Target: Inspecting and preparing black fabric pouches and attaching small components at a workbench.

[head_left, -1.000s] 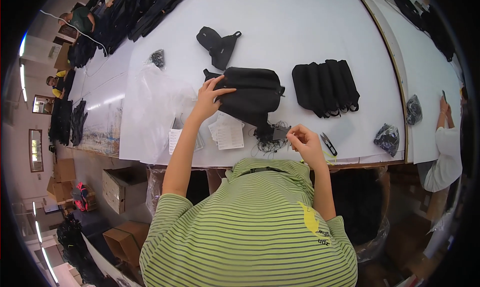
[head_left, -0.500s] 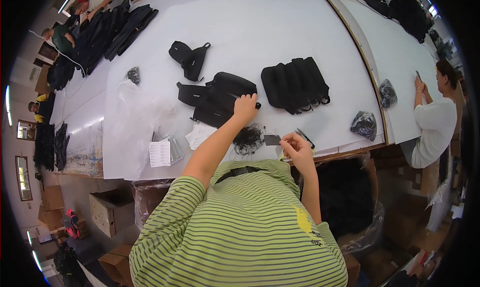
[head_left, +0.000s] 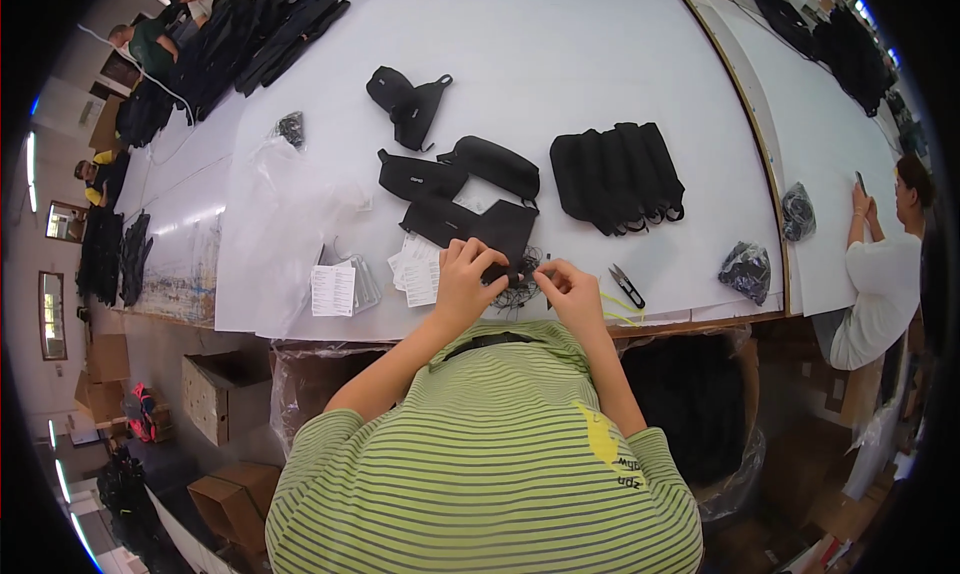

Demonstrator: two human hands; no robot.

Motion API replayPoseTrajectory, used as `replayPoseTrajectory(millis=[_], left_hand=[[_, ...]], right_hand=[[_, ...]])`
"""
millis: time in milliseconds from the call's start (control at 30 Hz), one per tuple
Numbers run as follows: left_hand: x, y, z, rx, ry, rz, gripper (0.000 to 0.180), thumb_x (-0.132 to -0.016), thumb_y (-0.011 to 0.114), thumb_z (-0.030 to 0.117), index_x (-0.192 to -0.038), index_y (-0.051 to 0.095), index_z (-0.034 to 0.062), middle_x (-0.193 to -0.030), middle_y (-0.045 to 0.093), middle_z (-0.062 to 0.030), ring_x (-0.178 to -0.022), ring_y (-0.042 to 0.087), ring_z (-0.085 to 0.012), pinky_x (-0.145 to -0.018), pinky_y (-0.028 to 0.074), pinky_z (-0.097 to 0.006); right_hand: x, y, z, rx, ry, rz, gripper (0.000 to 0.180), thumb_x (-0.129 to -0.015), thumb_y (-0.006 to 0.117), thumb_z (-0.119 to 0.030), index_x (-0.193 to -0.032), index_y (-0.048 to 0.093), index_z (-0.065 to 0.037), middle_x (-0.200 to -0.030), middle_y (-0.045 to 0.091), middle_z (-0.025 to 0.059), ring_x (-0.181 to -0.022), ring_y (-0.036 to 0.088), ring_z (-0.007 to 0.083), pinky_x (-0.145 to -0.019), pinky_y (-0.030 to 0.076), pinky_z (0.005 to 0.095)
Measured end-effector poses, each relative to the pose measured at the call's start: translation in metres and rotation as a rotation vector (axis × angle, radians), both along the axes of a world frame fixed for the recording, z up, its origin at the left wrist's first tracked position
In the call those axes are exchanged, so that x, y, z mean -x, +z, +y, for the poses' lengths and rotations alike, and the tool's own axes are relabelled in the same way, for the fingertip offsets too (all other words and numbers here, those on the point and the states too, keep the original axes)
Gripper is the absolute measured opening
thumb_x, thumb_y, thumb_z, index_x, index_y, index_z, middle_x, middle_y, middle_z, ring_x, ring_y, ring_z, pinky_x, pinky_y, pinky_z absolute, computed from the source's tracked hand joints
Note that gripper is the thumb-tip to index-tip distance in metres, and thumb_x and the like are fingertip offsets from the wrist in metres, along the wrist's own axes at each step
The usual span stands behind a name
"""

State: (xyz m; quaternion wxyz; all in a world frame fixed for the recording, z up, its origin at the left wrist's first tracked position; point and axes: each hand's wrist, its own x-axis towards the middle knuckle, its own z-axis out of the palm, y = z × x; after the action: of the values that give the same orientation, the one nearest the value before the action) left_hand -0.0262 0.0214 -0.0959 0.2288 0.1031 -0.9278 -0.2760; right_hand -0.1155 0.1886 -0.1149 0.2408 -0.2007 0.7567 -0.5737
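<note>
My left hand (head_left: 466, 286) is closed on the near edge of a black fabric pouch (head_left: 510, 229), pulled close to the table's front. Just right of it, my right hand (head_left: 574, 294) is pinched, fingertips beside the pouch edge; what it holds is too small to make out. Under and between the hands lies a tangle of thin black strings (head_left: 515, 299), partly covered. Beyond sit more black pouches, one rolled (head_left: 492, 164), one flat (head_left: 422, 177) and a folded one (head_left: 408, 106). A pair of thread snips (head_left: 628, 287) rests right of my right hand.
A row of black pouches (head_left: 617, 177) lies right of centre. White printed cards (head_left: 333, 290), clear plastic bags (head_left: 285, 204) and bagged dark bundles (head_left: 745, 272) are on the white table (head_left: 560, 54). At right, a person (head_left: 880, 274) holds a phone. Below stands a lined box (head_left: 690, 404).
My left hand has drawn one pouch toward me, away from the rolled one. My right hand, which held a small dark tag, has moved left toward it. The view has shifted slightly.
</note>
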Motion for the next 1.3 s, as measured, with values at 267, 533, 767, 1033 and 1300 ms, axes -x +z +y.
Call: replayPoseTrajectory(millis=[267,533,767,1033,1300], left_hand=[[-0.032,-0.012,0.01,-0.739,0.235,-0.185,0.014,-0.073,0.071,0.012,-0.085,0.07,0.0055,-0.062,0.047,0.0009,-0.06,0.043,-0.0105,-0.058,0.034,-0.027],[-0.032,-0.013,0.007,-0.875,0.175,-0.186,0.019,-0.075,0.071,0.009,-0.093,0.07,0.0026,-0.069,0.052,0.0019,-0.062,0.045,-0.0064,-0.055,0.035,-0.022],[-0.035,-0.009,0.014,-0.814,0.138,-0.034,0.018,-0.074,0.07,0.002,-0.092,0.07,0.0012,-0.082,0.055,-0.0013,-0.069,0.047,-0.0093,-0.065,0.041,-0.023],[-0.035,0.0,0.011,-0.719,0.092,0.016,0.012,-0.078,0.069,0.006,-0.089,0.067,0.0007,-0.086,0.057,-0.0016,-0.071,0.05,-0.0091,-0.067,0.042,-0.023],[-0.035,0.046,0.01,-1.525,-0.088,0.106,0.013,-0.09,0.057,0.01,-0.101,0.054,0.0027,-0.085,0.054,-0.001,-0.073,0.048,-0.0078,-0.067,0.038,-0.021]], right_hand=[[-0.016,0.016,-0.023,0.021,0.141,0.113,0.011,-0.081,0.068,-0.013,-0.088,0.068,-0.005,-0.052,0.048,0.0001,-0.047,0.039,0.0051,-0.044,0.029,0.0236],[-0.025,0.022,-0.021,0.027,0.086,0.199,0.012,-0.08,0.069,-0.012,-0.09,0.068,-0.006,-0.059,0.053,0.004,-0.048,0.044,0.0097,-0.046,0.035,0.0253],[-0.024,0.019,-0.02,0.074,0.107,0.32,0.013,-0.079,0.07,-0.012,-0.09,0.068,-0.006,-0.067,0.06,0.0051,-0.05,0.052,0.0133,-0.048,0.039,0.0258],[-0.022,0.021,-0.016,0.076,0.175,0.163,0.011,-0.082,0.068,-0.012,-0.09,0.064,-0.006,-0.063,0.055,0.0015,-0.054,0.051,0.0086,-0.05,0.038,0.0234],[-0.016,0.036,-0.005,0.492,0.088,-0.483,0.011,-0.09,0.059,-0.01,-0.095,0.05,-0.007,-0.073,0.056,0.0018,-0.062,0.046,0.005,-0.054,0.031,0.0169]])
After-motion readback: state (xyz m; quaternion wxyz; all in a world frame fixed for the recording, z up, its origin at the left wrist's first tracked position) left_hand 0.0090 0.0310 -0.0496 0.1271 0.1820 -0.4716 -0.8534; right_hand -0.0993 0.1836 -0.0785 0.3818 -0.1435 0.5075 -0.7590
